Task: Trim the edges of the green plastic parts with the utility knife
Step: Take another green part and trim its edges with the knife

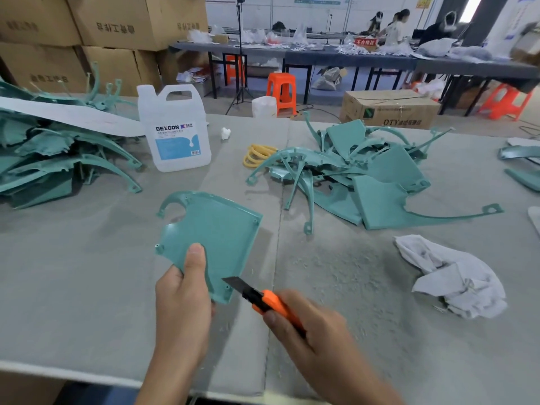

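Note:
My left hand point(182, 299) grips a flat green plastic part point(214, 235) by its near edge, thumb on top, holding it tilted above the grey table. In my right hand point(309, 328) is an orange utility knife point(270, 301). Its dark blade is extended and the tip touches the part's lower right edge near a screw hole. A heap of green parts point(359, 176) lies at centre right. Another stack of green parts point(55, 153) lies at the far left.
A clear DEXCON jug point(174, 133) stands behind the held part. Yellow rubber bands point(257, 154) lie beside the central heap. A crumpled white rag point(454, 276) sits at the right. Plastic shavings dust the grey table cover point(87, 273). Cardboard boxes point(87, 30) stack at the back left.

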